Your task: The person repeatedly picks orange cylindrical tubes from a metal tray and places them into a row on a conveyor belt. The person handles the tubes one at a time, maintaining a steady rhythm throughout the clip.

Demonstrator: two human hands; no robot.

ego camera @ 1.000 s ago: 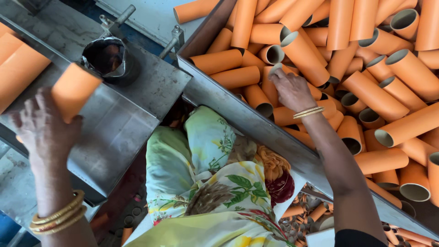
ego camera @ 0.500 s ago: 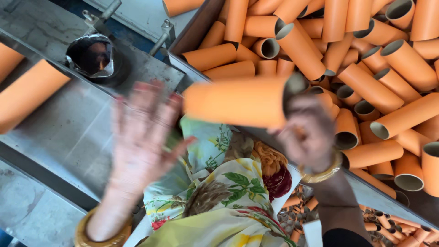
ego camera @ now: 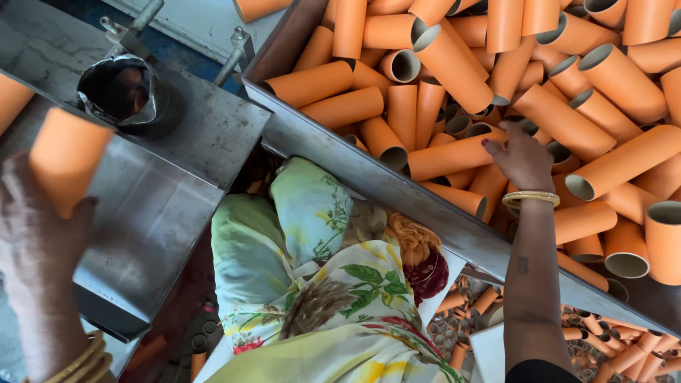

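Gripping an orange tube with your left hand, you are wrapping your fingers around its lower part over the steel chute on your left side. That tube is standing roughly upright in the view, its long axis running from your palm up toward the far edge of the chute, tipped slightly to the right at the top; it is blurred, so you cannot tell which end is the open one.

Your right hand is reaching into the metal bin of orange tubes, fingers loosely curled and lying on a long tube near the bin's near wall. It is touching that tube, but whether the fingers are actually closing round it is hard to tell from here, perhaps only resting. This long tube is lying nearly level, its axis running left to right and rising a little toward the right, alongside the bin wall.

Gold bangles are sitting on your right wrist, and a floral cloth is covering your lap between the chute and the bin. A dark foil-lined cup is standing on the chute, well apart from your left hand.
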